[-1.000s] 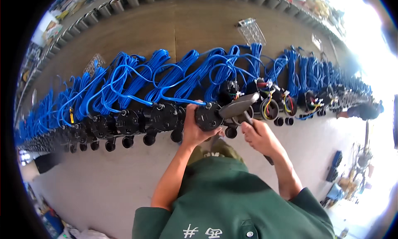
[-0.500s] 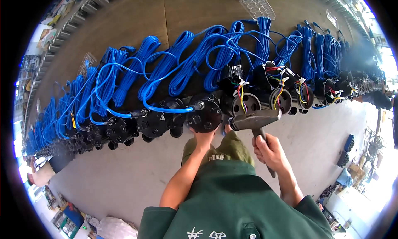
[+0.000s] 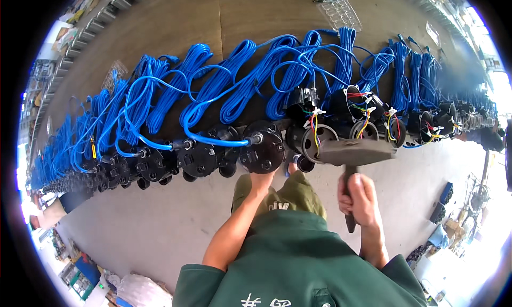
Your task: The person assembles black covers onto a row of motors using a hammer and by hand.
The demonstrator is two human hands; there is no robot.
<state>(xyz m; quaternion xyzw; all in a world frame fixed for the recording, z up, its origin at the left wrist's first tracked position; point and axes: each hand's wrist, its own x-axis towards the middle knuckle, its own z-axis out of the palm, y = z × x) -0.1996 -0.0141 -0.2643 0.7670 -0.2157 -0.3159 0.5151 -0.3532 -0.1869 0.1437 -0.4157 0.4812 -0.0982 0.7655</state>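
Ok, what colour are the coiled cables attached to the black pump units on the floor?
Bright blue cables throughout, clearest in the head view; the pump units are black.

mallet (image 3: 356, 153) lowered, seemingly nearer right hand (image 3: 361, 200)

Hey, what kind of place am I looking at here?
Probably a factory floor or assembly workshop. A long row of black pump-like units with coiled blue cables lies on the concrete floor, some open with coloured wires showing, and the right hand holds a mallet.
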